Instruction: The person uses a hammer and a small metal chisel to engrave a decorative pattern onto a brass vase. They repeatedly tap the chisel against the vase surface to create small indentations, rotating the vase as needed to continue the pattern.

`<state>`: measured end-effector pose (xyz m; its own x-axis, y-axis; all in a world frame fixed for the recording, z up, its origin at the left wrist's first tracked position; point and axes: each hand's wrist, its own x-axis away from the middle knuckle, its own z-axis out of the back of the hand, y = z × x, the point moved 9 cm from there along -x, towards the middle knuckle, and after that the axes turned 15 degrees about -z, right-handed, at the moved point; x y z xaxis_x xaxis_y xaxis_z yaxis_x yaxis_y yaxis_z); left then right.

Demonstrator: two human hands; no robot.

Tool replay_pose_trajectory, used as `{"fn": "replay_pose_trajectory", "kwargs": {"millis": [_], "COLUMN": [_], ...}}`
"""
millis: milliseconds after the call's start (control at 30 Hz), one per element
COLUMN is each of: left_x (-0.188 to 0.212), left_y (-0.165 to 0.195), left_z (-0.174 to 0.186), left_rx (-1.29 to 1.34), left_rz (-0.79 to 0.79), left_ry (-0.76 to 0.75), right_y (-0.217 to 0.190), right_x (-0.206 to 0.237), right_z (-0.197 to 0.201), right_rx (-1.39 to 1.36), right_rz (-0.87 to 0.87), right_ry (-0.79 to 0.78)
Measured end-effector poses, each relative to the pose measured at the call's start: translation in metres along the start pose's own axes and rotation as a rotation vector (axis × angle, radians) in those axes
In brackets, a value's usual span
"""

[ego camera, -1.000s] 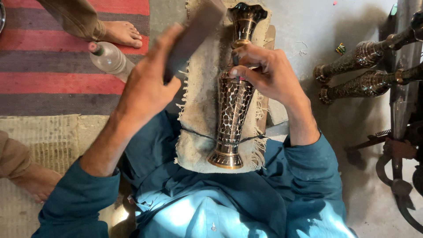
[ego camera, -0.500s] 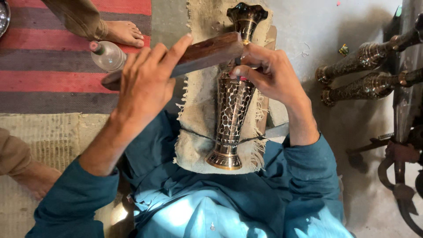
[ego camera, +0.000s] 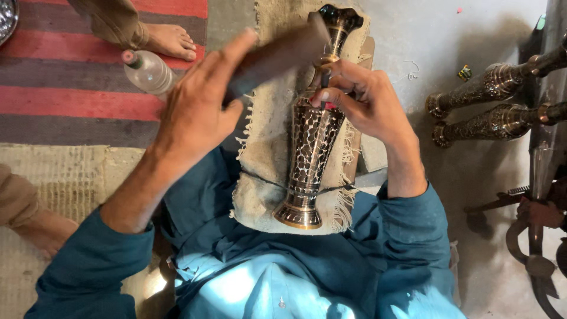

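Striped red and grey matting lies at the far left, with a clear plastic bottle (ego camera: pixel 147 71) on it and another person's bare foot (ego camera: pixel 170 40) just beyond. Next comes the left hand (ego camera: pixel 198 112), raised above the lap; its fingers are wrapped round one end of a dark wooden block (ego camera: pixel 277 56), which is blurred with motion and slants up and to the right, its far end close to the vase's neck. Below it, a frayed burlap cloth (ego camera: pixel 263 171) covers the person's lap, over teal clothing. On that cloth lies an engraved brass vase (ego camera: pixel 310 153), its long axis running away from the body: the flared foot sits near the cloth's near edge, pointing at the person, while the dark scalloped mouth reaches the cloth's far edge. A thin cord crosses the lower stem. The right hand (ego camera: pixel 366 100) rests on the vase's upper body, fingers pinched together round a small dark chisel (ego camera: pixel 325 80) standing on the metal just beneath the neck. At the far right, on the bare concrete floor, two similar engraved brass pieces (ego camera: pixel 490 100) lie side by side, well apart from the lap.
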<state>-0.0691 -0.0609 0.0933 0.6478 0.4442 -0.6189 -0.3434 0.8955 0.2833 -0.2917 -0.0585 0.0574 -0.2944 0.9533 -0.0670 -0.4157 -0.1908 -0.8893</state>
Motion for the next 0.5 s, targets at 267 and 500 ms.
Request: {"fn": "replay_pose_trajectory", "kwargs": {"millis": [267,500], "left_x": [-0.006,-0.012], "left_y": [0.0,0.009], "left_z": [-0.009,0.0], "left_rx": [-0.215,-0.064], "left_rz": [0.056,0.042], "left_ry": [-0.197,-0.092], "right_y": [0.004,0.009], "right_x": [0.001,0.005], "right_z": [0.003,0.002], "right_rx": [0.042,-0.113], "right_rz": [-0.042,-0.03], "right_ry": [0.045,-0.022]}}
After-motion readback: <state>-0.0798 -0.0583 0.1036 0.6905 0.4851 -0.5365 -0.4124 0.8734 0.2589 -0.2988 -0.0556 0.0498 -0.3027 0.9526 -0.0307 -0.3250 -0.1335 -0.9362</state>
